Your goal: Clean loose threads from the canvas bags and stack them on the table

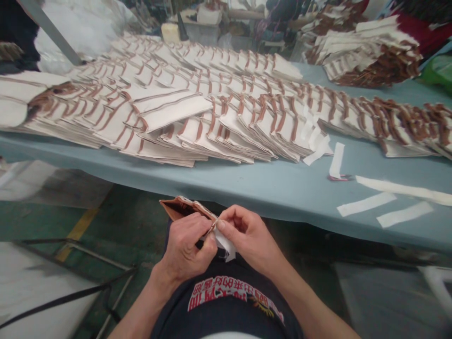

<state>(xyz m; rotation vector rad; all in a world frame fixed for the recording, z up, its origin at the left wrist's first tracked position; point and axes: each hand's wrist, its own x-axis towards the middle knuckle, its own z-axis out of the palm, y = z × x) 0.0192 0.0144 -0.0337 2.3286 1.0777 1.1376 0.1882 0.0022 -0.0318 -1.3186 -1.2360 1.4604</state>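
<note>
Held close to my body is a folded fabric piece [176, 208], brown inside with a pale edge, gaping like a pouch on its left side. My left hand [189, 245] is closed around its near edge, thumb and fingers pressed together. At the piece's right corner, the thumb and fingertips of my right hand [243, 230] pinch the edge, almost touching the left hand. A white strip [226, 245] hangs below the pinched corner. Whether the strip is attached there is hidden by my fingers.
A table [247, 193] with a blue-grey cover spans the view ahead. Overlapping rows of cream and brown fabric pieces [169, 108] cover much of it. Loose white strips [367, 204] lie at right, near a small dark tool [339, 178]. A metal-framed stand [99, 254] is at lower left.
</note>
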